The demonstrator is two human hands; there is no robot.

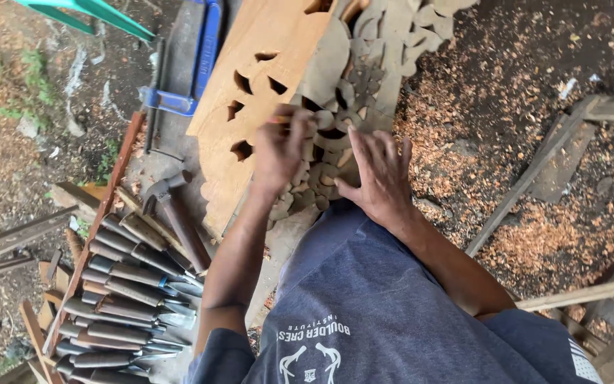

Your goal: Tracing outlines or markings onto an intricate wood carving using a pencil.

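Note:
A carved wooden panel (pixel 264 64) with pierced leaf-shaped holes lies slanted on the bench. Its right part is grey, cut into overlapping leaves (pixel 364 64). My left hand (pixel 278 149) rests on the carving with fingers curled around a thin orange stick (pixel 276 119); most of the stick is hidden. Just to its right, my right hand (pixel 378 178) lies flat on the carved leaves, palm down, fingers spread and thumb pointing left. It holds nothing.
Several wood-handled chisels (pixel 122 299) lie in a row at lower left, with a hammer (pixel 175 210) above them. A blue clamp (pixel 182 96) grips the bench beside the panel. Wood shavings (pixel 463 135) and loose battens (pixel 534 171) cover the ground at right.

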